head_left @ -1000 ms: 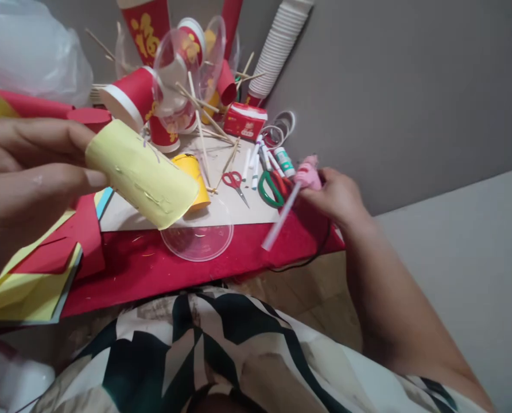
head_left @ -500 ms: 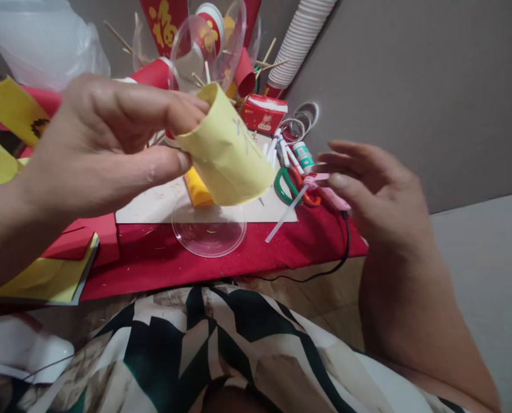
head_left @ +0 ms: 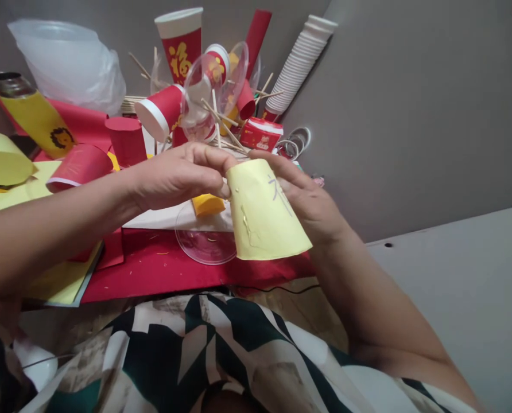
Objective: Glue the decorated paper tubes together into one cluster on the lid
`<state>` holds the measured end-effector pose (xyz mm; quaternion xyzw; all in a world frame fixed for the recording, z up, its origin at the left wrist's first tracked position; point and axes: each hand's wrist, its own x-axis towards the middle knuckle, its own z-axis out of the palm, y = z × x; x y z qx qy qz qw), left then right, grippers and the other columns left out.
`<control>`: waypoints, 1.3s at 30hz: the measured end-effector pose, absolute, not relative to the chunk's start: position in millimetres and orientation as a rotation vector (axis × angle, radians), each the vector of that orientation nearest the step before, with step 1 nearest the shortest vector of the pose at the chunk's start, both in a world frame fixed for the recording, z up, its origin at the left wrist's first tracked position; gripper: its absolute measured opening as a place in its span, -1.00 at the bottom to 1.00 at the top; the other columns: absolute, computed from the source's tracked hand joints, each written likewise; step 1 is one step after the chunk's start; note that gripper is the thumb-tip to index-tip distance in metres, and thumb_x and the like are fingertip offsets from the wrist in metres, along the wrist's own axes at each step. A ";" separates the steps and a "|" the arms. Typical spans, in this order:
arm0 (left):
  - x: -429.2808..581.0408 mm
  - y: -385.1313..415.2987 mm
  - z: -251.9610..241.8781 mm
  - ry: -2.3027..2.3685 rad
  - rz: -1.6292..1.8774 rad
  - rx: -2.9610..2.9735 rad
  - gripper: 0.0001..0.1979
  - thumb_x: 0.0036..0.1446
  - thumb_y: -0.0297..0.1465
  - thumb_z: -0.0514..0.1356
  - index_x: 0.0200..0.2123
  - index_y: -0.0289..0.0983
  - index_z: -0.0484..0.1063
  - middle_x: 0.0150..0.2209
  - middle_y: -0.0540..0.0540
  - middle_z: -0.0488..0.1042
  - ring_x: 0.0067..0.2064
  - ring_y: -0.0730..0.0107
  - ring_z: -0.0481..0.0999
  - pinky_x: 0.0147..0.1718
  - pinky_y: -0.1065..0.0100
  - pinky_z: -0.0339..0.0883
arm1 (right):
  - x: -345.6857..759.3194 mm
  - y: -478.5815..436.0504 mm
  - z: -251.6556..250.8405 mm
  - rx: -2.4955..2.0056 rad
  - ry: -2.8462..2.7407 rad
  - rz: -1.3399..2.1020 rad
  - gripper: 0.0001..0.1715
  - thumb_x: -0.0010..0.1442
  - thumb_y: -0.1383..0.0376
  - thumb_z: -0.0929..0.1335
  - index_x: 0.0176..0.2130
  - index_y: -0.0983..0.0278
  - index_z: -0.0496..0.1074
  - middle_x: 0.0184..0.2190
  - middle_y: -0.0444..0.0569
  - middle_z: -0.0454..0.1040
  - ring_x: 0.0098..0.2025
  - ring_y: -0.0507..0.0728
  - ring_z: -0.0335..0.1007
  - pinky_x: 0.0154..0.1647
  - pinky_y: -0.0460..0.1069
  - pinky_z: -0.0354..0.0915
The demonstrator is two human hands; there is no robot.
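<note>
A yellow paper cone (head_left: 267, 221), its narrow end up and tilted, is held in front of me above the table edge. Pen strokes mark its right side, and a wrinkled glue seam runs down its front. My left hand (head_left: 187, 175) pinches the narrow top rim at the left. My right hand (head_left: 305, 198) is curved around the cone's back right side; some of its fingers are hidden behind the paper. Under the cone lies a clear plastic lid (head_left: 196, 244), and an orange paper piece (head_left: 208, 204) rests just behind it.
At the back, red paper cups (head_left: 181, 49), sticks and clear lids form a cluster. A tall stack of white cups (head_left: 301, 63) leans right, near a red tissue pack (head_left: 261, 135). Red paper tubes (head_left: 125, 140) and a yellow-wrapped bottle (head_left: 36, 117) stand left. Red cloth (head_left: 144, 275) covers the table.
My right hand has come left from beside the glue gun to the cone. The cone has moved right and down, and turned so its seam faces me.
</note>
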<state>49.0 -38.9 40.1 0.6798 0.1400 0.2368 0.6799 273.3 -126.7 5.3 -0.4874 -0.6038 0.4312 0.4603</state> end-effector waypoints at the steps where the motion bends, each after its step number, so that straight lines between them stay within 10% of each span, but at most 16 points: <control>1: 50.1 -36.9 37.0 0.297 0.519 1.521 -0.88 -0.16 -0.55 0.31 -0.49 -0.26 0.62 -0.39 -0.07 0.65 -0.21 0.13 0.69 -0.09 0.12 0.60 | 271.8 -125.8 4.8 -1.205 -1.489 1.077 -0.36 0.19 -0.16 0.44 0.18 -0.02 0.44 0.18 -0.13 0.57 0.12 0.22 0.60 -0.08 0.11 0.60; 9: 46.8 -41.6 32.7 0.368 0.464 1.675 -0.80 -0.01 -0.42 0.32 -0.25 -0.21 0.64 -0.25 0.00 0.67 -0.09 0.20 0.68 -0.05 0.19 0.58 | 274.7 -119.9 -0.8 -1.027 -1.360 1.137 -0.62 0.02 -0.02 0.62 -0.39 0.15 0.53 0.07 -0.14 0.64 -0.10 0.11 0.60 -0.24 -0.01 0.51; 16: 13.8 -35.9 23.2 0.900 0.566 1.987 -0.80 0.06 -0.33 0.24 -0.24 -0.29 0.54 -0.27 -0.06 0.63 -0.21 0.28 0.61 -0.18 0.26 0.47 | 315.4 -130.8 0.7 -1.060 -1.111 0.941 -0.61 -0.14 0.08 0.70 -0.43 0.14 0.58 -0.61 -0.25 0.41 -0.62 -0.09 0.14 -0.62 -0.15 0.11; 23: 4.9 -29.9 -1.7 1.256 -0.042 2.428 -0.73 0.12 -0.19 0.15 -0.38 -0.25 0.54 -0.45 -0.08 0.55 -0.43 0.33 0.45 -0.38 0.31 0.18 | 331.4 -135.4 -2.6 -1.196 -1.017 0.779 -0.53 -0.28 0.05 0.73 -0.50 0.18 0.56 -0.60 -0.18 0.46 -0.59 -0.03 0.29 -0.58 -0.07 0.26; 39: -1.7 -31.2 -10.0 1.296 -0.170 2.406 -0.70 0.05 -0.18 0.16 -0.32 -0.21 0.63 -0.37 -0.07 0.59 -0.34 0.27 0.51 -0.24 0.25 0.34 | 317.7 -143.1 -17.9 -1.293 -0.975 0.835 -0.55 -0.22 0.06 0.72 -0.44 0.19 0.60 -0.56 -0.19 0.35 -0.50 -0.04 0.16 -0.48 -0.08 0.06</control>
